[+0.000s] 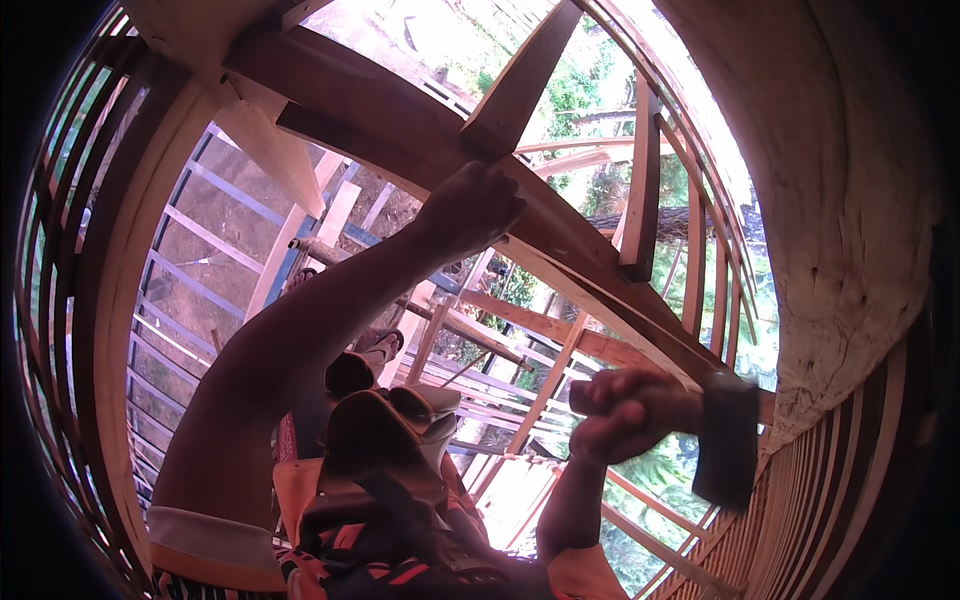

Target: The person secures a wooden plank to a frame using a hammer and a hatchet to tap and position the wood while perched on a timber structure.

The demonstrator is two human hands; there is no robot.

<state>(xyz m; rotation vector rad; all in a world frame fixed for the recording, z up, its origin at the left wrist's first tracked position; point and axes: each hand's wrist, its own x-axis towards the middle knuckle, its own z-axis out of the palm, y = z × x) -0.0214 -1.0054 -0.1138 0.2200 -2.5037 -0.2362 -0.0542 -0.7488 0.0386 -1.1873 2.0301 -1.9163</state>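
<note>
The step in hand looks like hammering at the joint where a short board (pixel 525 80) meets a long dark beam (pixel 370 110). The person's right grip (pixel 630 415) is clamped around a hammer (pixel 727 440), which is held off to the right of the joint, its head blurred and apart from the beam. The left grip (pixel 475 205) is at the beam just below the board's lower end, fingers curled together; whether a nail is pinched there cannot be told. A blow would call for a steady left hand, fingertips kept out of the hammer's path, and a swing in toward the joint from the right.

The surface being worked is the beam itself, running slantwise from upper left to lower right, with a second board (pixel 642 185) standing against it farther along. A thick pale post (pixel 825 200) rises on the right, and rows of slats (pixel 60 250) curve along the left. Beneath lies an open frame of poles and planks (pixel 545 385), with bare ground and greenery showing through the gaps.
</note>
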